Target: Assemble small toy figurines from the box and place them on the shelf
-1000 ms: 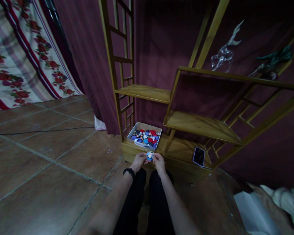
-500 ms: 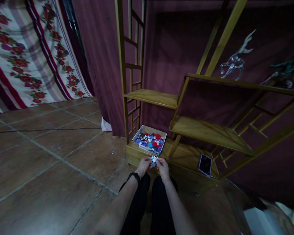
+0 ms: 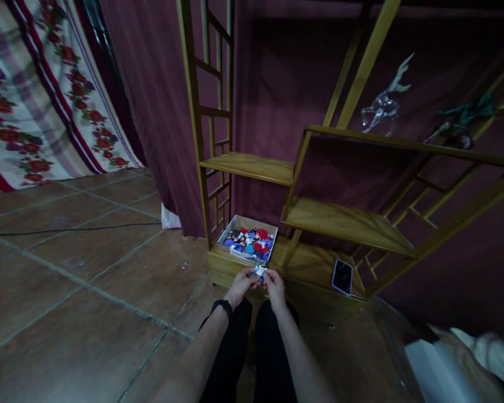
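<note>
A: What are the hands doing?

B: The left hand and the right hand are held together, fingertips pinched on one small blue-and-white toy. Each grips a side of it. It is too small to make out what kind it is.

A: Where is the toy?

B: In the air between the two hands, just in front of the front edge of the bottom shelf, above the person's black-clad knees.

A: What is nearest?

B: A pale box, just behind the hands, at the left end of that shelf by the front edge. It is full of small pieces in red, blue and black.

A: Anything else on the shelf?

B: A phone lies flat, screen dark, near the front edge toward the right, well apart from the box.

A: And higher up?

B: A clear glass deer stands on an upper rail at the right, with a dark green figure farther right.

A: On the left wrist?

B: A black band.

A: The surroundings?

B: A brown tiled floor with a thin black cable across it, a maroon curtain behind the rack, and a floral cloth at far left.
</note>
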{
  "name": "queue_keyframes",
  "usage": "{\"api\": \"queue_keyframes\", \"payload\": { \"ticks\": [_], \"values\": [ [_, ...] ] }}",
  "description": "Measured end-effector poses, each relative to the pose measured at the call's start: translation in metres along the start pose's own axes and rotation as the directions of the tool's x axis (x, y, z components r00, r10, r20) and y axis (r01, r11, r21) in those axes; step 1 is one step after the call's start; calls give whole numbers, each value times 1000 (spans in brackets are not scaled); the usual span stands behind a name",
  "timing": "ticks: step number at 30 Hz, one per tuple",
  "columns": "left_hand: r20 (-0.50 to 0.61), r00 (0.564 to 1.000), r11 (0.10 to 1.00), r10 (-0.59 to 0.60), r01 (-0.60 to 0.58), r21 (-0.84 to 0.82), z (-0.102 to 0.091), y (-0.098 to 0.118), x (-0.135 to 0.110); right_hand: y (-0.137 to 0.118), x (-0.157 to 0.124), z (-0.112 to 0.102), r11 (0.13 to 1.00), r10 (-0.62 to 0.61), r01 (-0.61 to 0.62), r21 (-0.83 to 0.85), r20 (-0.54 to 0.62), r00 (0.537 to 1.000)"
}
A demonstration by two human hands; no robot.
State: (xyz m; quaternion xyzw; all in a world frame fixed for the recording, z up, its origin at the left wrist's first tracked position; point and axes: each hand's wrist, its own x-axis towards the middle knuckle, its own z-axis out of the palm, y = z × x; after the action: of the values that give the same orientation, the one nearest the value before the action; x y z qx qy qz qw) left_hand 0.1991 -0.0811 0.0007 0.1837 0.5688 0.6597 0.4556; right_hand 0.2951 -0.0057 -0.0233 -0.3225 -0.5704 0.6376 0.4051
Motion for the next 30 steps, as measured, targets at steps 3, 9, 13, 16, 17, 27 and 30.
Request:
{"api": "queue_keyframes", "payload": {
  "ticks": [3,9,13,16,17,27,30],
  "values": [
    [34,999,1000,18,-18,-2,1,-1,0,-2,1,-2,1000,13,-12,20,-25,1000],
    [35,999,999,40,-40,-8,2,-3,2,-6,1,-5,999,35,-34,41,-24,999],
    [52,997,999,48,-49,7,3,-3,2,-7,2,-6,999,36,-36,32,-19,999],
    [67,996,998,59,-59,7,3,-2,1,-6,2,-7,999,42,-41,27,-25,999],
    [66,996,998,60,-61,7,3,-2,1,-6,2,-7,999,43,-42,26,-24,999],
    [35,999,1000,5,-5,-7,3,0,1,-6,2,-10,999,47,-47,-26,-16,999],
    [13,1000,1000,-5,5,-4,5,1,0,-9,1,-11,998,49,-49,-34,-6,999]
  ]
}}
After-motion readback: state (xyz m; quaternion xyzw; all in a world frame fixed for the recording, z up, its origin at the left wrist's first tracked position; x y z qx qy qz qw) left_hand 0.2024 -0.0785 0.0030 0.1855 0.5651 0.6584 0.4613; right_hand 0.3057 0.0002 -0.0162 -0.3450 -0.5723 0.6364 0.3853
